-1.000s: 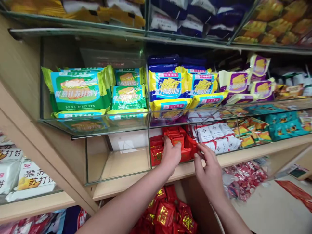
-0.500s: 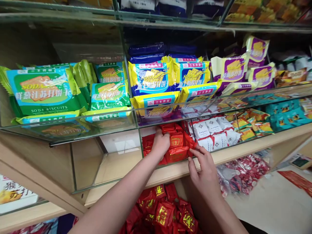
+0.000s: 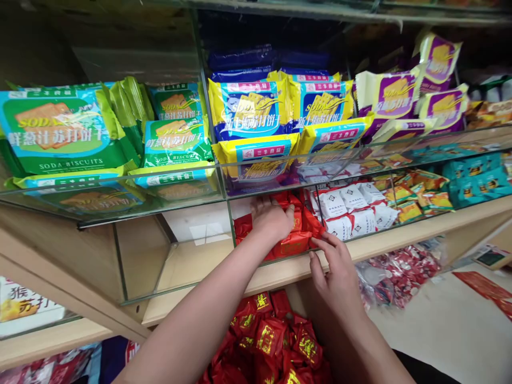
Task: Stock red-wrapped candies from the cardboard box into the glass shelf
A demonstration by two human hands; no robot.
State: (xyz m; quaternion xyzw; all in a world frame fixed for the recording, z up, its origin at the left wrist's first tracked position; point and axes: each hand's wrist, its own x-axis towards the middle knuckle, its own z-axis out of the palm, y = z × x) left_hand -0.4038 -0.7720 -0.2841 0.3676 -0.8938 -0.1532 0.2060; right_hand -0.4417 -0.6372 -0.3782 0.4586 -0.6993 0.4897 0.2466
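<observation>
My left hand reaches into a glass-walled compartment on the lower shelf. Its fingers lie spread over red packets with gold print, hiding part of them. At the compartment's front right corner, my right hand has its fingers apart, the fingertips against the edge of the rightmost red packet. Neither hand grips anything that I can see. Below the shelf, between my forearms, lies a heap of similar red packets.
White packets fill the compartment to the right, behind a glass divider. Close above my left hand runs the upper glass shelf with yellow-blue soda biscuits and green soda biscuits. A wooden shelf edge passes under my wrists.
My left hand has gone from curled fingers at the packets to spread flat over them, shifting slightly right. My right hand stays at the corner. The view has tilted down a little.
</observation>
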